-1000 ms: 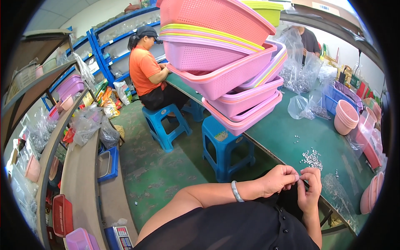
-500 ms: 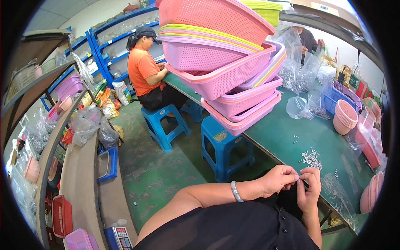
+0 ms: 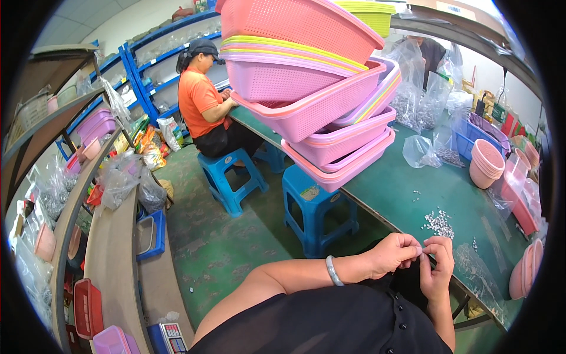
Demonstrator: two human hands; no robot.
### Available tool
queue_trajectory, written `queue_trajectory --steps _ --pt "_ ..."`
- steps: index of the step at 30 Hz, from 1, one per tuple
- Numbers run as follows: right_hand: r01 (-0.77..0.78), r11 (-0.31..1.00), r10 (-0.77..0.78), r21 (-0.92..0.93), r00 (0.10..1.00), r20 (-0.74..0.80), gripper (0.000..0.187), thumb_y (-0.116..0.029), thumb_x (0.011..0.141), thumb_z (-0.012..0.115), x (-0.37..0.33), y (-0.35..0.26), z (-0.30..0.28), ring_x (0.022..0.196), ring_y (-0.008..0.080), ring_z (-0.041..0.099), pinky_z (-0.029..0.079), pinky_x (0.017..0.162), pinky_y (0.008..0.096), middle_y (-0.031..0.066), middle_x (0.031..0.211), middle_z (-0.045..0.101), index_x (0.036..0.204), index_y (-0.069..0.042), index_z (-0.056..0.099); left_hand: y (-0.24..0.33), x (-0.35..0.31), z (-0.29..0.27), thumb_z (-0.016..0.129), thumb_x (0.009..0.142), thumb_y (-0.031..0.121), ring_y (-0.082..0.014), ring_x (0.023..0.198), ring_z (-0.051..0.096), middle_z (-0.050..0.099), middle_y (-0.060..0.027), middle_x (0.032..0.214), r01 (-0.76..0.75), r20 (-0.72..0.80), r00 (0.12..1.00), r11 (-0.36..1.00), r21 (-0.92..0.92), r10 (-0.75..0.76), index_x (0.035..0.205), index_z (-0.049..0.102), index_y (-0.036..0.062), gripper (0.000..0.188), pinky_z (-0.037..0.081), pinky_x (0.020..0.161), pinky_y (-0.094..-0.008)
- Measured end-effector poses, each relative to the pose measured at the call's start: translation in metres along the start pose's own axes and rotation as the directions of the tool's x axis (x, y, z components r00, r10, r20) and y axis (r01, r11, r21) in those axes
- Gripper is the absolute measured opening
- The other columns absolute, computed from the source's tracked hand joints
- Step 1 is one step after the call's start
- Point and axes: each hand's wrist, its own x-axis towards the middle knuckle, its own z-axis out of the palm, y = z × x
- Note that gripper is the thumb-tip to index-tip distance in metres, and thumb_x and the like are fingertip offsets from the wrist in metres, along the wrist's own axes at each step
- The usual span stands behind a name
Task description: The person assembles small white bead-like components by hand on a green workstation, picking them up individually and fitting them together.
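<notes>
My left hand (image 3: 391,256), with a pale bangle (image 3: 333,271) on its wrist, is closed in a pinch at the table's near edge. Its fingertips meet those of my right hand (image 3: 436,272), which is pinched too. Whatever sits between the fingertips is too small and covered to name. Just beyond my hands, a loose pile of small silvery pieces (image 3: 438,225) lies on the green table (image 3: 389,192). A few stray pieces are scattered around that pile.
Tall stacked pink baskets (image 3: 330,112) lean over the table's left edge, above a blue stool (image 3: 318,203). Pink bowls (image 3: 487,165) and clear bags (image 3: 420,152) stand to the right. A person in orange (image 3: 200,97) sits farther back. Shelves (image 3: 112,248) run along my left.
My hands keep the same pinch, fingertips together. The view has shifted slightly. At the back, the person behind the clear bags has moved, and their raised hand no longer shows.
</notes>
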Motion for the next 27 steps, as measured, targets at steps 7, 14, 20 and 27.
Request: queue_trajectory --steps 7,14,20,27 --pt "-0.024 1.000 0.023 -0.015 0.999 -0.041 0.017 0.009 0.065 0.059 -0.004 0.000 -0.006 0.077 0.0279 0.051 0.042 0.069 0.0339 0.0132 0.086 0.054 0.077 -0.001 0.052 0.000 0.003 0.006 0.056 0.089 0.015 -0.0052 0.061 0.047 0.053 0.0029 0.070 0.011 0.011 1.000 1.000 0.023 -0.011 0.088 0.060 0.0041 0.011 0.037 0.055 -0.0191" --pt "0.064 0.998 -0.064 0.000 0.998 -0.028 0.019 0.007 0.065 0.062 0.000 0.006 -0.007 0.077 0.0277 0.052 0.043 0.068 0.0344 0.0109 0.087 0.056 0.079 -0.003 0.054 0.007 -0.004 0.004 0.057 0.090 0.016 -0.0058 0.063 0.049 0.055 0.0014 0.073 0.023 -0.068 0.998 0.997 0.069 -0.018 0.090 0.060 0.0035 0.013 0.038 0.056 -0.0182" --pt "0.038 0.999 -0.039 -0.014 0.998 -0.058 0.019 0.006 0.066 0.064 -0.008 0.012 -0.017 0.077 0.0266 0.052 0.042 0.067 0.0331 0.0096 0.088 0.056 0.079 -0.004 0.054 0.006 0.005 0.011 0.056 0.090 0.013 -0.0067 0.063 0.050 0.056 0.0013 0.075 0.104 -0.034 0.994 0.994 0.019 -0.104 0.090 0.060 0.0052 0.009 0.042 0.058 -0.0190" --pt "0.016 1.000 -0.016 -0.008 0.997 -0.074 0.019 0.006 0.066 0.064 -0.014 0.016 -0.023 0.077 0.0265 0.051 0.043 0.067 0.0331 0.0092 0.088 0.056 0.079 -0.004 0.054 0.003 0.010 0.015 0.056 0.090 0.012 -0.0070 0.063 0.050 0.056 0.0007 0.075 0.128 -0.027 0.992 0.991 0.042 -0.127 0.090 0.060 0.0048 0.009 0.042 0.058 -0.0192"
